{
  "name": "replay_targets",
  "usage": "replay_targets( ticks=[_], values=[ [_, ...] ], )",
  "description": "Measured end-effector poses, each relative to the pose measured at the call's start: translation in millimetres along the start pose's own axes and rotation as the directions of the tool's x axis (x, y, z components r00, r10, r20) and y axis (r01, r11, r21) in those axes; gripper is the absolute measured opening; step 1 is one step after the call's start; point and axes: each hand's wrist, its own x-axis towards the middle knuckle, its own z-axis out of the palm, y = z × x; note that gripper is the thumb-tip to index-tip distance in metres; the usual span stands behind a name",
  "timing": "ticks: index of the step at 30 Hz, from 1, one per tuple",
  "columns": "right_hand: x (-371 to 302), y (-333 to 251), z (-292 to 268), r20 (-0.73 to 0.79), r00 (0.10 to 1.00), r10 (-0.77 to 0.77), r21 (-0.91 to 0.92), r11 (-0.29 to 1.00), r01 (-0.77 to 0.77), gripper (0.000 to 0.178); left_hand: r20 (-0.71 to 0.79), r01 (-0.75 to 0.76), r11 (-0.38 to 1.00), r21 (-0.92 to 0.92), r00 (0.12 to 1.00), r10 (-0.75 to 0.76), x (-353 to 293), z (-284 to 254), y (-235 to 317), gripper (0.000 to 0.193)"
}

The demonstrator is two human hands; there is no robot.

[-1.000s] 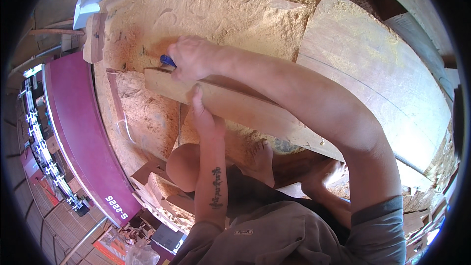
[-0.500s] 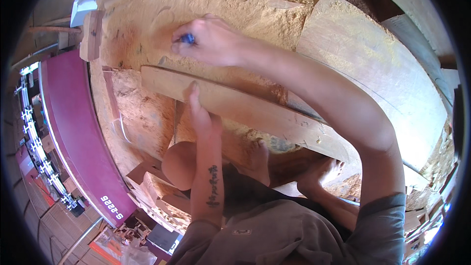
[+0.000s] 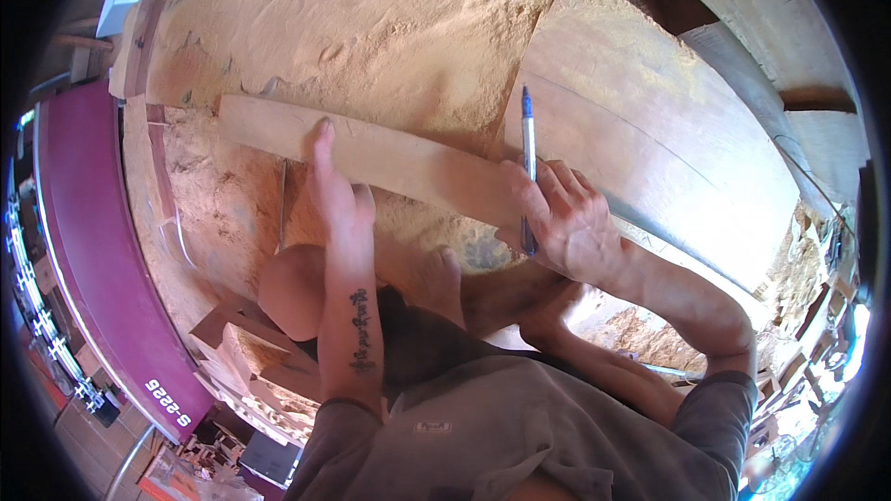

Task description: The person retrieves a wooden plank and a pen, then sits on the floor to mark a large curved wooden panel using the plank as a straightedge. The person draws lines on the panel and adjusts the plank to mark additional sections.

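Nearest, the left hand [image 3: 336, 193] lies flat and open on the curved wooden strip [image 3: 371, 150], fingers stretched along its near edge, pinning it down. The strip runs across the sawdust-covered timber [image 3: 371, 28], its right end hidden under the right hand [image 3: 566, 218], which is closed around a blue pen [image 3: 528, 162]. The pen stands upright above the strip's right end, one end pointing away toward the broad rounded plank [image 3: 668, 130] beyond it. Which end is the writing tip is hard to tell at this size.

For a clean mark, the flat palm should press the strip firmly so it cannot slide on the loose sawdust, and the pen should ride tight against the strip's edge at a steady angle. A dark curved line [image 3: 650, 144] already crosses the plank beyond the strip. Left of the strip, a maroon rail [image 3: 83, 250] edges the work.
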Motion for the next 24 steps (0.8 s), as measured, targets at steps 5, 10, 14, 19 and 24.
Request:
replay_targets(
  ticks=[5,10,14,19,24],
  values=[
    [-2,-2,-14,0.024,0.993,0.115,0.098,0.988,-0.117,0.071,0.047,-0.046,0.998,-0.03,0.998,0.047,-3,12,17,0.046],
    [-27,25,-81,-0.064,0.995,0.072,0.202,0.978,-0.057,0.043,0.137,0.009,0.995,-0.097,0.991,0.004,25,-17,0,0.046],
    [-72,21,-130,-0.096,0.862,0.497,0.564,0.741,-0.365,0.044,0.115,-0.021,0.999,0.025,0.993,0.018,46,-32,-19,0.05],
    [-147,30,-129,-0.5,0.561,0.66,0.48,0.75,-0.455,0.036,0.198,0.004,0.98,0.198,0.979,-0.043,32,-7,-17,0.071],
    [-245,38,-86,-0.335,0.849,0.408,-0.194,0.852,-0.486,0.053,0.263,0.083,0.98,0.179,0.956,-0.129,32,-10,-19,0.073]
  ],
)
